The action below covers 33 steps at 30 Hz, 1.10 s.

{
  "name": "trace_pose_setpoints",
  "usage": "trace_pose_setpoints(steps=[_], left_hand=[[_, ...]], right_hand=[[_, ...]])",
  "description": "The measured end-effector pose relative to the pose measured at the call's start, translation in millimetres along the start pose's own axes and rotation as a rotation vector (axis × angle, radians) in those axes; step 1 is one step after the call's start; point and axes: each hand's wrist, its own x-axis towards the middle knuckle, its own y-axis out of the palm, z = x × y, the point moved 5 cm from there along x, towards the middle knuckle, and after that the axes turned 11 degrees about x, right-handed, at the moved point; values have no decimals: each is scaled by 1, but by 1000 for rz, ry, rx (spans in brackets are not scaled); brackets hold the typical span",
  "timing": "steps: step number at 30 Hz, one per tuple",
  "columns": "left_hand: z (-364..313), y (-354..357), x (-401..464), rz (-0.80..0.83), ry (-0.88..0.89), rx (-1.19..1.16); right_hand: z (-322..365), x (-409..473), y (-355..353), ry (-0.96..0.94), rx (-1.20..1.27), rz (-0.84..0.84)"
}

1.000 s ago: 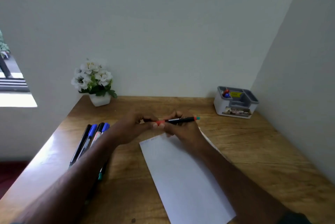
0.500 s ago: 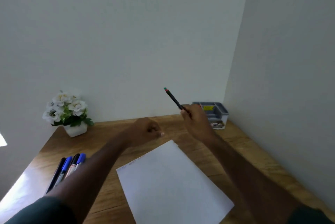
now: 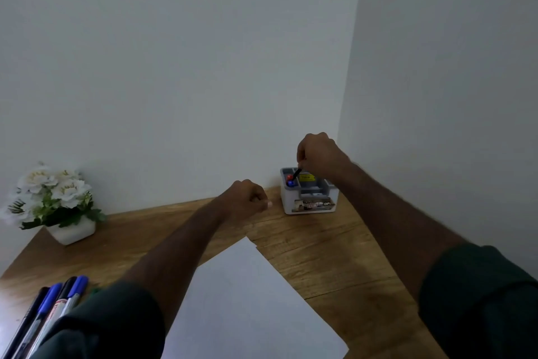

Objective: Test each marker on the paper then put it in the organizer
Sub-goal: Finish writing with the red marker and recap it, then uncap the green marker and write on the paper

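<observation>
My right hand (image 3: 318, 155) hovers over the grey and white organizer (image 3: 308, 204) in the desk's far right corner and pinches a black marker (image 3: 297, 174), whose lower end dips into the organizer's back left compartment. Red and blue marker caps (image 3: 290, 181) show in that same compartment. My left hand (image 3: 247, 198) hangs above the desk left of the organizer, fingers curled with nothing visible in them. A white sheet of paper (image 3: 247, 294) lies on the desk between my arms. Several markers (image 3: 55, 306) with blue and black caps lie at the near left, partly hidden by my left sleeve.
A white pot of white flowers (image 3: 55, 201) stands at the desk's far left against the wall. Walls close off the desk (image 3: 334, 256) at the back and on the right, right behind the organizer.
My right hand carried the marker from above the paper to the organizer and tipped it end-down into a compartment. The left hand let go of the marker and stays curled. The view tilted upward.
</observation>
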Motion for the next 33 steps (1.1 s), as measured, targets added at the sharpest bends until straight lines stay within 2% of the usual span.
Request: trace_pose_setpoints(steps=[8, 15, 21, 25, 33], left_hand=[[10, -3, -2, 11, -2, 15], [18, -19, -27, -20, -10, 13], [37, -44, -72, -57, -49, 14], [59, -53, -118, -82, -100, 57], [131, -69, -232, -147, -278, 144]], right_hand=[[1, 0, 29, -4, 14, 112], [14, -18, 15, -10, 56, 32], [81, -50, 31, -135, 155, -45], [141, -81, 83, -204, 209, 112], [233, -143, 170, -358, 367, 298]])
